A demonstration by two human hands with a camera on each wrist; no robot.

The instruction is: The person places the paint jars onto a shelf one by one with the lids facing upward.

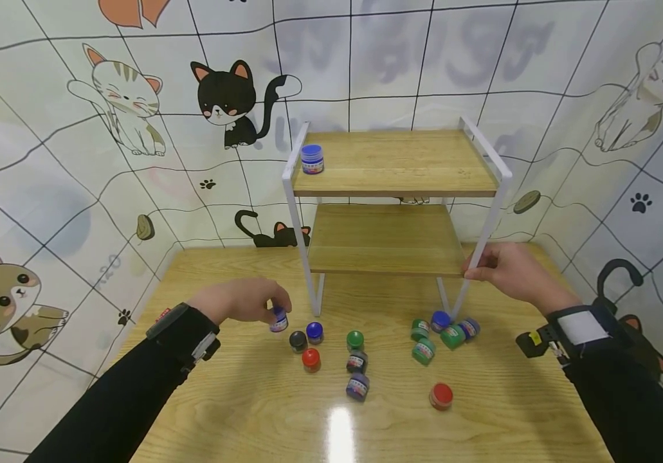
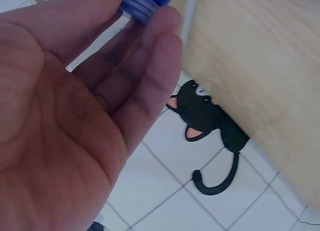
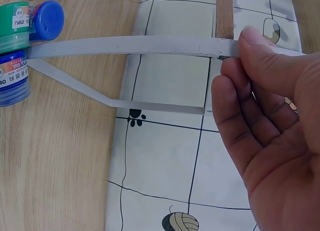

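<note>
- While the left hand (image 1: 248, 299) pinches a blue paint jar (image 1: 278, 319) left of the two-tier shelf (image 1: 389, 238), contact with the surface (image 1: 238, 411) is unclear.
- Right hand (image 1: 510, 270) pinches the shelf's white right leg (image 1: 489, 225).
- Just right of the pinched jar: black-lidded jar (image 1: 299, 341), blue-lidded jar (image 1: 314, 332), red-lidded jar (image 1: 310, 360).
- Another jar (image 1: 312, 159), blue too, stands at the top board's (image 1: 395, 164) left end.

Bright light leaves a white glare streak (image 1: 340, 432) on my table (image 1: 400, 434), soft shadows either side; my left-wrist view (dimmer) looks slightly blurred.
</note>
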